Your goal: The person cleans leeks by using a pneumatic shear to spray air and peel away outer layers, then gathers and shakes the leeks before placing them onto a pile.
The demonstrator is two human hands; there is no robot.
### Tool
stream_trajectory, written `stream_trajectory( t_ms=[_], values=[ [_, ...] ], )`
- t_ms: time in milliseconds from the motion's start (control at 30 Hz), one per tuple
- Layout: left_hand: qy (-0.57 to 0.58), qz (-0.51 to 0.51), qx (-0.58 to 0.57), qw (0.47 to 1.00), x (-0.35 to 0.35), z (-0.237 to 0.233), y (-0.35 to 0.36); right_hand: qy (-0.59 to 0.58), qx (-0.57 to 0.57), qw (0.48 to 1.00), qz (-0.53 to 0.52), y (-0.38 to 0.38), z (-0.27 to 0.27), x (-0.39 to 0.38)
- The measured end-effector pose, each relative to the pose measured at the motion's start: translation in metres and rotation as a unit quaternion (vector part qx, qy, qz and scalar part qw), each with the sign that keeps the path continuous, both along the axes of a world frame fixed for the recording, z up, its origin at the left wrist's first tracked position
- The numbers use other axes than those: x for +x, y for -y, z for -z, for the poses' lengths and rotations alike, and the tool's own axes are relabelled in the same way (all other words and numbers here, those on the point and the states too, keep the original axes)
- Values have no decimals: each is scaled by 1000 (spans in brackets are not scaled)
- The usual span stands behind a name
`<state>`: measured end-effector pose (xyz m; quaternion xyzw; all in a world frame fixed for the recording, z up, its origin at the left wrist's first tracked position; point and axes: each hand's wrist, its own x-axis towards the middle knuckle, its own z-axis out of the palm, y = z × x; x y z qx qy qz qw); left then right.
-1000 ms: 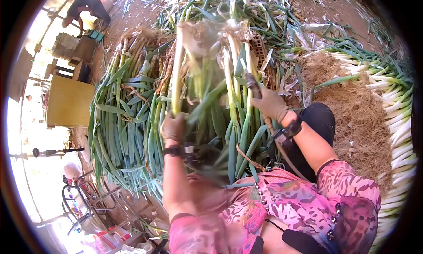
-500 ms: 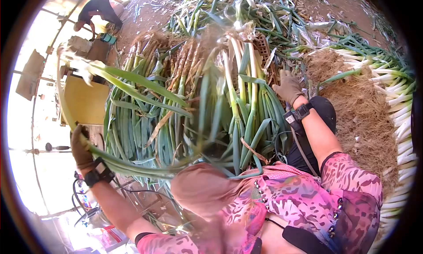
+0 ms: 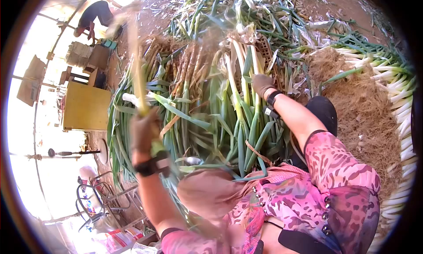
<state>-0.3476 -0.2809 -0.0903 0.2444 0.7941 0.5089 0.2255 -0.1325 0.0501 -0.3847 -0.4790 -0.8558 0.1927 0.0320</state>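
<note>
My gloved left hand (image 3: 144, 132), smeared by motion, is closed around a long green onion (image 3: 139, 84) held up on the left, its pale end pointing away from me. Ahead of me lies a wide pile of green onions (image 3: 128, 135), roots at the far end and green leaves towards me. On the pile's right side, my gloved right hand (image 3: 263, 85) is closed at the pale stalk of another green onion (image 3: 255, 64). Its fingertips are partly hidden.
A heap of cut roots (image 3: 352, 108) lies at the right beside a row of trimmed white onions (image 3: 403, 135). Loose leaves (image 3: 282, 16) cover the ground beyond. A yellow panel (image 3: 86, 106) stands at the left; another person (image 3: 97, 13) bends over at the far left.
My left hand has moved right with its green onion, which has swung more upright. My right hand has moved left from beside the pile onto a pale stalk.
</note>
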Motion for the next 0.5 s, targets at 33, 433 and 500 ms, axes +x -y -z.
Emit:
stream_trajectory(
  t_ms=[33,433,500],
  values=[
    [20,53,-29,998,1,31,-20,-45,-13,999,12,-15,1,4],
    [-25,173,-312,934,62,266,-208,-190,-115,970,95,-72,-81,92],
    [-21,153,-287,945,64,291,-227,-77,-192,977,-48,-55,-59,63]
  ],
)
